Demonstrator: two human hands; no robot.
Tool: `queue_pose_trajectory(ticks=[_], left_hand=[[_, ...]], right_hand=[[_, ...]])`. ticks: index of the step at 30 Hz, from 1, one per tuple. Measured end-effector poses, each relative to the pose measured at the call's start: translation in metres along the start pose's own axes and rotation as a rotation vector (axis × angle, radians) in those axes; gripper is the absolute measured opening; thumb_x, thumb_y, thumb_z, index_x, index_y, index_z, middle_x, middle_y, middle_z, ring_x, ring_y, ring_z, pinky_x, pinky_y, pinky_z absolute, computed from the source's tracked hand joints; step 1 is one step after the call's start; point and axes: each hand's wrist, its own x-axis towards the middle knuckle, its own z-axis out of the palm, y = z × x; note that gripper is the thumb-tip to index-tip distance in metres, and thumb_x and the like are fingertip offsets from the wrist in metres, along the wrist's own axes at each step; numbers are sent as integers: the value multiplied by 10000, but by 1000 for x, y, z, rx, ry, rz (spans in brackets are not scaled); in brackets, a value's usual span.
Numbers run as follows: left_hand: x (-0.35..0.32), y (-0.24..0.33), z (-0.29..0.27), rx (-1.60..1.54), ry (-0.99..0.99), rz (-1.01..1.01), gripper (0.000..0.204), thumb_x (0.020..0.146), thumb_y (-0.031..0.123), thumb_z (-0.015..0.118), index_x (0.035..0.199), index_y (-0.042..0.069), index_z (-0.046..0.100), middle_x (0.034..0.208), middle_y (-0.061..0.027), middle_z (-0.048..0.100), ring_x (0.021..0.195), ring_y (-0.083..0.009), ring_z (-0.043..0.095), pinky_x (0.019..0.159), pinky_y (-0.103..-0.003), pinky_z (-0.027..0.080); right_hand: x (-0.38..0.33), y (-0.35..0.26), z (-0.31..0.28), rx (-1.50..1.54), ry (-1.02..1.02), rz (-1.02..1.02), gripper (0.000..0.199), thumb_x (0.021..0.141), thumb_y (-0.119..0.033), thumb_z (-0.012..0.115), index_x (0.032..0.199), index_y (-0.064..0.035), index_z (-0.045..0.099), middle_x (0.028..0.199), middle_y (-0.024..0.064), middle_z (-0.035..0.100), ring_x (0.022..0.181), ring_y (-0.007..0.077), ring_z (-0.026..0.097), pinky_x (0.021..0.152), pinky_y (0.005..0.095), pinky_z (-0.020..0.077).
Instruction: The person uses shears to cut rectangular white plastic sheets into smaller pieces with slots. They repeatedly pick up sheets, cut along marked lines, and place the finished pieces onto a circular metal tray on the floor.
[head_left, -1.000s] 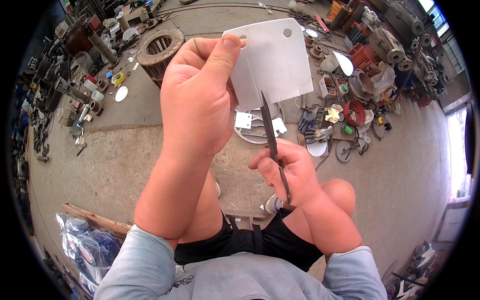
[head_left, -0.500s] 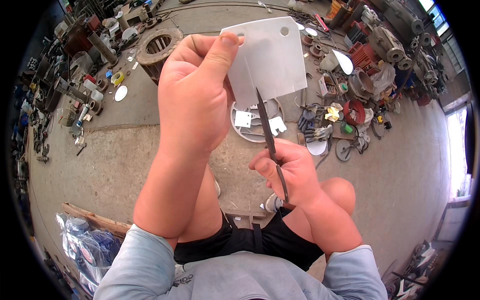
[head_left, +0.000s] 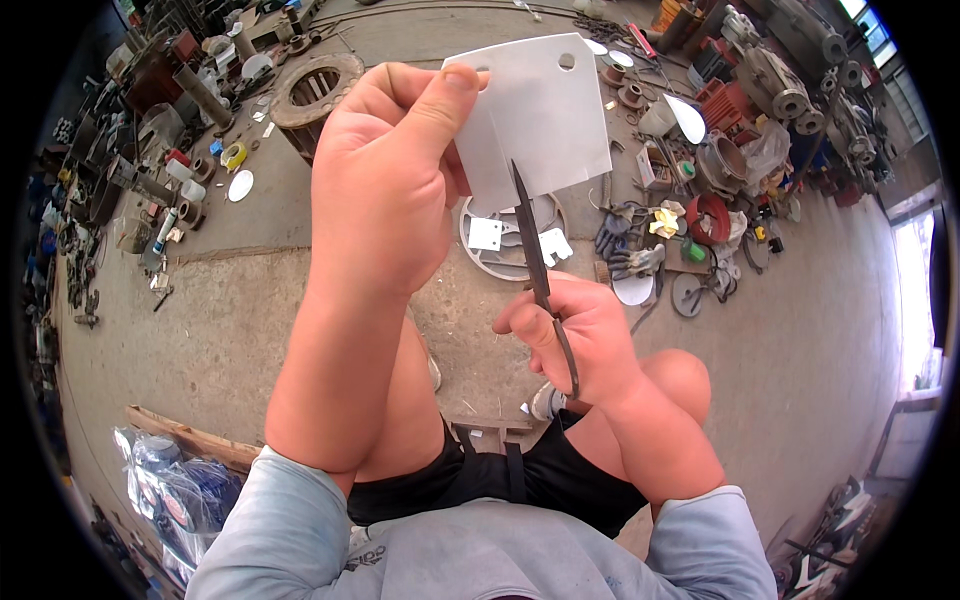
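Note:
Between the thumb and fingers of my left hand is a pale, translucent sheet with holes near its upper corners. A faint straight line runs down the sheet left of its middle. My right hand is closed round the handles of dark scissors. The blades point up, with their tip over the sheet's lower part; I cannot tell whether they are cutting into it. Below the sheet lies a metal ring with inner shapes, and small white cut pieces rest on it.
Grey work gloves, a red round part and a white oval piece lie on the floor at right. A slatted metal drum stands at far left. Machine parts are heaped at far right. Plastic-wrapped goods sit near left.
The left hand and sheet have shifted very slightly to the left. The scissors' tip has risen a little against the sheet. Both holds are the same.

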Motion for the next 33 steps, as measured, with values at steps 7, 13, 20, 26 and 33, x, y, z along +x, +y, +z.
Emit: queue_pose_trajectory(ticks=[7,13,20,26,33], left_hand=[[0,2,-2,6,-51,-32,196,1064,172,720,1035,1,628,919,-87,723,715,-110,664,615,-281,551],[1,2,-2,-6,-58,-26,191,1066,172,718,1030,9,624,935,-90,733,746,-119,691,624,-286,562],[1,0,-3,17,-79,-43,186,1070,167,712,1034,9,619,946,-83,732,764,-120,695,641,-291,570],[0,-1,-1,14,-63,-51,196,1068,176,716,1030,12,614,942,-79,728,763,-116,683,651,-291,569],[-1,-3,1,57,-55,-63,184,1075,174,703,1018,14,632,900,-67,717,729,-105,663,632,-274,549]], right_hand=[[2,-1,1,-3,16,-25,551,979,-511,800,856,20,720,744,25,533,663,111,514,581,314,415],[0,-10,-1,37,-16,53,567,986,-527,787,850,18,713,745,15,529,644,96,523,567,302,417],[4,-2,-2,25,9,-30,573,974,-534,798,830,7,680,753,-4,524,582,67,553,504,278,415],[1,-10,-6,113,-54,103,579,979,-531,795,814,7,659,734,-5,523,592,65,545,506,277,405],[6,-5,-3,46,26,-43,587,964,-547,807,786,-10,647,684,-22,513,554,51,518,481,256,384]])
